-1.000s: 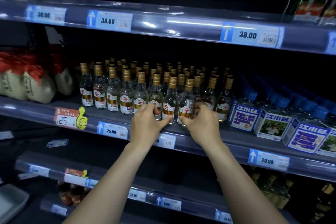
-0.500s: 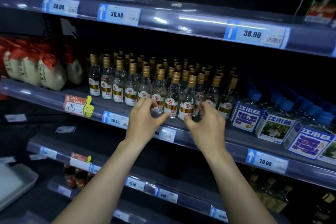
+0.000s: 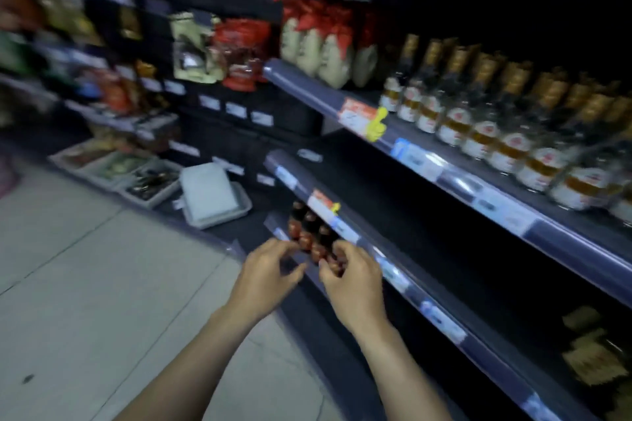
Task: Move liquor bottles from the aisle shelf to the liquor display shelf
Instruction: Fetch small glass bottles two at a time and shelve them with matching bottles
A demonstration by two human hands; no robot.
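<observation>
Small clear liquor bottles (image 3: 478, 133) with gold caps and red-and-white labels stand in rows on the middle aisle shelf (image 3: 455, 178), up and to the right of my hands. My left hand (image 3: 270, 270) and my right hand (image 3: 352, 280) hover close together low in the view, away from that shelf, fingers apart and loosely curled, nothing in them. Just behind my fingertips a cluster of dark bottles with red labels (image 3: 309, 232) stands on a lower shelf. The picture is blurred by motion.
White jars with red cloth tops (image 3: 318, 44) sit at the left end of the middle shelf. Snack bags (image 3: 219, 48) hang further left. A white tray (image 3: 212, 195) and several low bins (image 3: 136, 174) lie at the shelf base. Pale tiled floor (image 3: 85, 284) lies to the left.
My view has swung left and down along the aisle. Both hands have pulled back from the gold-capped bottles and dropped to the lower shelf level, still holding nothing.
</observation>
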